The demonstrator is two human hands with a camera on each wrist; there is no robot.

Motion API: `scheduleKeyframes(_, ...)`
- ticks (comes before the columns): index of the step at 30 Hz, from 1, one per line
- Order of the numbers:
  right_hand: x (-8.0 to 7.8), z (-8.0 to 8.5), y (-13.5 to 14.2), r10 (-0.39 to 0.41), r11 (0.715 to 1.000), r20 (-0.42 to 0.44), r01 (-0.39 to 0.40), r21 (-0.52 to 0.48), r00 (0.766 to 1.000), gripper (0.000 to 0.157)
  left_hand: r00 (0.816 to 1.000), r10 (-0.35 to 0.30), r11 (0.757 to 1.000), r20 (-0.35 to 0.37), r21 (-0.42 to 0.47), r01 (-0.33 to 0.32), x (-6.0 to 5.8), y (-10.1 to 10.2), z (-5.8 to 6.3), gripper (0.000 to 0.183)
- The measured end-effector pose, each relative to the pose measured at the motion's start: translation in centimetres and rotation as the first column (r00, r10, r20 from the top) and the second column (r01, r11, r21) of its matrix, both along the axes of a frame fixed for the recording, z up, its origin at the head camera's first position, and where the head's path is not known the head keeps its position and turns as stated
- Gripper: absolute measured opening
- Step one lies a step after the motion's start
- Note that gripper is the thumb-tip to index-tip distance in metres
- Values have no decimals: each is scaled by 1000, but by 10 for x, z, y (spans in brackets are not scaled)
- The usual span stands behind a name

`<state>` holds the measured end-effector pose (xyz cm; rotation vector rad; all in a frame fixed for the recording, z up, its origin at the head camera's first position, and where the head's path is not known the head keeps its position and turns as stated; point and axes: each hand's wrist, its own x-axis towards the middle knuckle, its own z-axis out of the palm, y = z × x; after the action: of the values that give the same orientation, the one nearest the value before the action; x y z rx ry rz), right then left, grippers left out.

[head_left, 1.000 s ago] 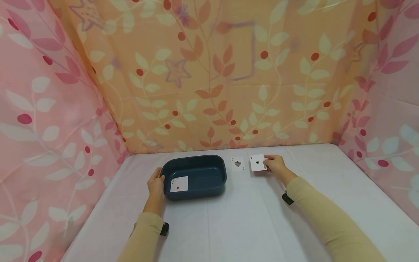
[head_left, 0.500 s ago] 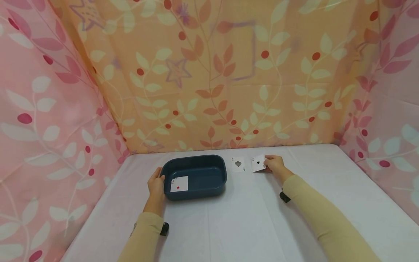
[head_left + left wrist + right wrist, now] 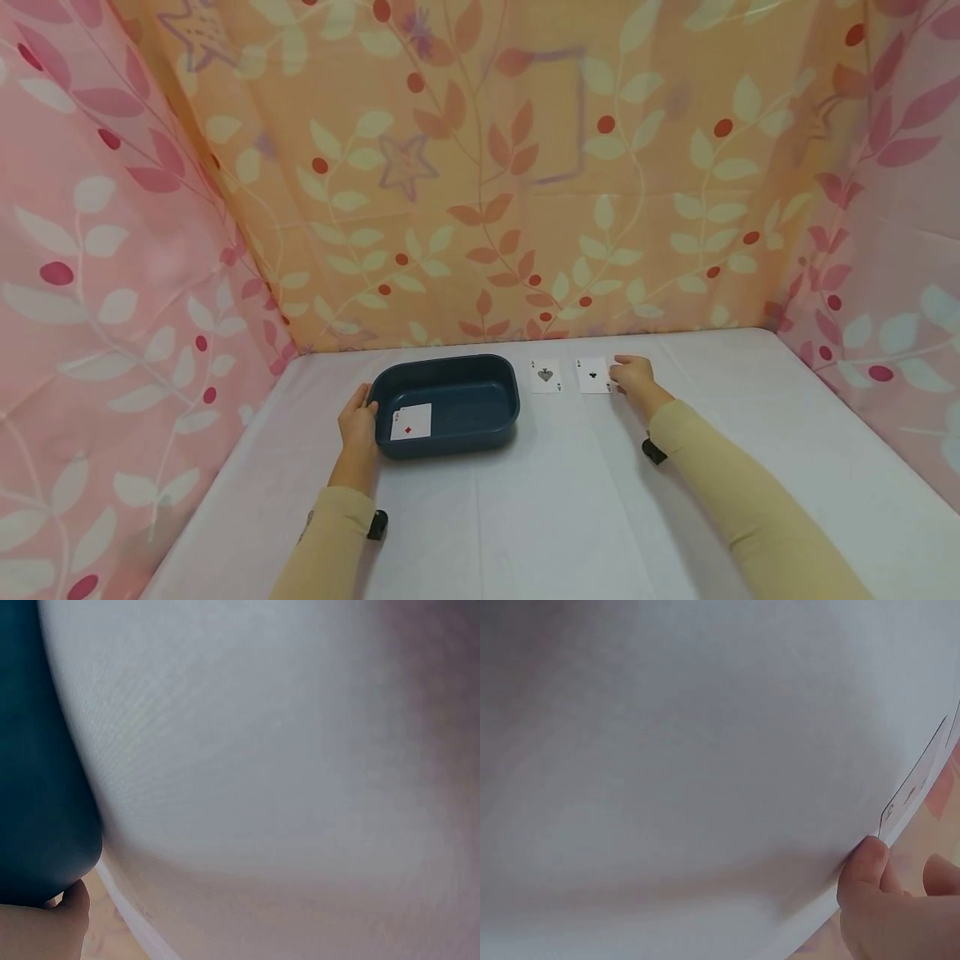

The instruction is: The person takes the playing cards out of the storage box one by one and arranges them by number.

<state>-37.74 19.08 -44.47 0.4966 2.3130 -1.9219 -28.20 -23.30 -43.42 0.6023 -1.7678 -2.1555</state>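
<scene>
In the head view, my left hand (image 3: 357, 423) grips the left end of a dark blue rectangular tub (image 3: 450, 446), which also fills the left edge of the left wrist view. Inside the tub lies an ace of diamonds (image 3: 417, 419), with the corner of another card peeking out behind it. To the right of the tub, an ace of spades (image 3: 546, 376) lies face up on the white cloth. Beside that is an ace of clubs (image 3: 592, 376), flat and face up. My right hand (image 3: 636, 379) is at its right edge; the right wrist view shows a fingertip touching the card's corner.
A white cloth (image 3: 555, 508) covers the table. Behind it hangs an orange leaf-patterned curtain (image 3: 480, 192), with pink ones (image 3: 97, 275) along both sides. The tub's raised wall stands just left of the ace of spades.
My right hand has lowered the ace of clubs from a lifted, tilted pose to flat on the cloth, and the fingers have shifted slightly right. The left hand and tub have stayed put.
</scene>
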Motion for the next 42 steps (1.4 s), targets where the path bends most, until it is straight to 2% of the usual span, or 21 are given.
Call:
scheduleKeyframes(6,6,3,6,-15,1000,-3,15,-13,1000,54,1000,-8,1000,12,-8,8,1,1,0,53)
scheduleKeyframes(13,18,11,7,12,996,-26,-14,-92,1000,57,1000,-7,1000,19,-18,7,0,0,-2,52)
scheduleKeyframes(20,30,22,-1,65,980,-90,-81,-180,994,59,999,-6,1000,37,-20,7,1,-1,-3,52)
scheduleKeyframes(27,40,36,-14,141,971,-161,-168,-169,977,56,1000,-13,1000,22,-5,13,0,-2,-2,52)
scheduleKeyframes(36,48,44,-37,213,956,-184,-244,-161,959,56,999,-9,1000,43,-15,10,-1,-2,-2,51)
scheduleKeyframes(42,53,49,-54,239,941,-209,-279,-192,948,55,999,-9,1000,38,-6,9,0,-1,-2,51)
